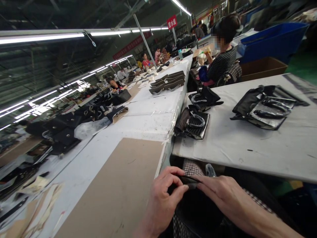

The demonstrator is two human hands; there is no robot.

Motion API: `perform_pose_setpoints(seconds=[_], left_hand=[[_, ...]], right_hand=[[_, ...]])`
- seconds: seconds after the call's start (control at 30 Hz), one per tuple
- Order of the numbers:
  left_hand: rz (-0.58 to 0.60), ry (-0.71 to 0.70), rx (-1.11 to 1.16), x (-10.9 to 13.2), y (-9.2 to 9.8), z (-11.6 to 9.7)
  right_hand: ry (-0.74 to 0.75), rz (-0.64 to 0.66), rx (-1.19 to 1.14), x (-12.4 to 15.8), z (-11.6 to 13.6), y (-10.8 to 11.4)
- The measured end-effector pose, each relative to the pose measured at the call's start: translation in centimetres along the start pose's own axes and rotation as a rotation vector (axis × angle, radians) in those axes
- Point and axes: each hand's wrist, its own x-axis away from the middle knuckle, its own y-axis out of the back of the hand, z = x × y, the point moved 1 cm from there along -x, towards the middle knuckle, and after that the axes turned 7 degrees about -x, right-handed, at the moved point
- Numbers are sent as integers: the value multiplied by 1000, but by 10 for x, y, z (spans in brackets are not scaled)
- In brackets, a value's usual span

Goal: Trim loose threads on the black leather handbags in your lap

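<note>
Low in front of me, over my lap, a black leather-like piece (200, 211) is held between both hands; its lower part is dark and its full shape cannot be made out. My left hand (163, 196) pinches its upper edge between thumb and curled fingers. From the other side, my right hand (223, 191) grips the same edge, thumb and fingers pressed close together. Checked cloth (192, 168) shows behind the hands. On the white table to the right lie black handbags with plastic-wrapped handles, one small handbag (198, 125) nearest and a larger handbag (266, 107) farther right.
A brown board (119, 185) covers part of the long white table (148, 124) at left. Stacked dark strips (168, 81) and black bag parts (66, 132) lie on it. A seated co-worker (223, 56) works beyond the right table (235, 148), near a blue bin (272, 41).
</note>
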Motion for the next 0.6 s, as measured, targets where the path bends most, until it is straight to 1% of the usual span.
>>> perform_pose_setpoints(seconds=[0.1,0.27,0.33,0.5,0.6], left_hand=[[13,28,12,0,-2,-1],[-78,22,-44,-1,-7,1],[-96,8,-53,-2,-9,0],[-67,-19,-83,-5,-8,-4],[-44,-37,-85,-5,-7,-5]], right_hand=[[10,-20,-22,2,-3,-1],[11,6,-69,3,7,3],[12,17,-80,4,10,5],[27,1,-74,8,11,4],[57,21,-51,11,11,4]])
